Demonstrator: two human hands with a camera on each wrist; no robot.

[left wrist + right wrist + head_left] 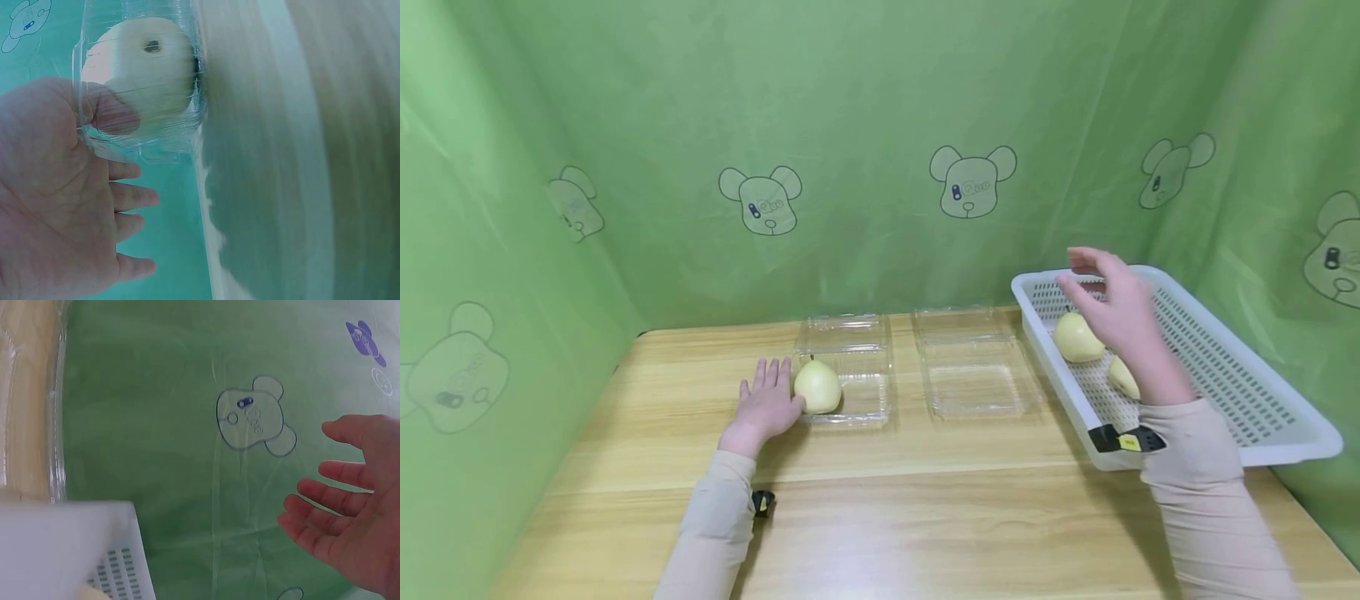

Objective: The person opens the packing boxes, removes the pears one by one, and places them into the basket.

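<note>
A pale yellow pear [817, 387] sits in the left clear plastic clamshell box [868, 400], whose lid is folded back. My left hand [767, 406] is beside that box with fingers extended; in the left wrist view its thumb tip [115, 115] reaches over the box wall near the pear [140, 69]. Above the white basket [1247, 367] hangs my right hand [1116, 304], fingers loosely bent and apart, holding nothing. Inside the basket lie a pear [1077, 337] and another pear [1122, 377], partly hidden by the right arm.
A second clear clamshell box [973, 387], lid folded back, stands between the left box and the basket. The wooden table [880, 517] backs onto a green curtain [865, 100] with printed bear heads, which also closes off both sides.
</note>
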